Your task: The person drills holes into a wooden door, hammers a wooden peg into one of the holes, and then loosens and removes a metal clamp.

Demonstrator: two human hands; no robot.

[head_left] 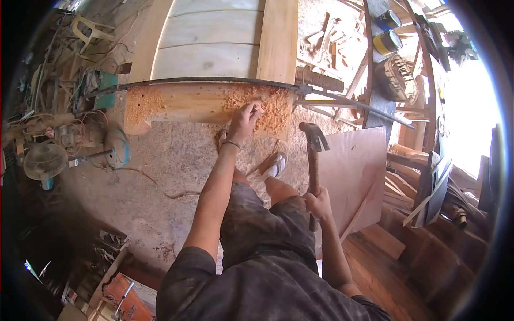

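My right hand is wrapped round the wooden handle of a claw hammer, held upright with its metal head at the top. My left hand is over the near edge of a large wooden panel, its fingers pinched together. Whatever those fingertips hold, if anything, is too small to make out. Wood shavings lie around them on the panel's light border, and another patch of shavings covers the left corner. A long dark metal bar clamp stretches across the panel just beyond my left hand.
A thin board leans at my right, near stacked lumber. Cans and a round slatted basket-like object occupy a dark bench. At left are a fan and a plastic chair. A cord crosses the floor.
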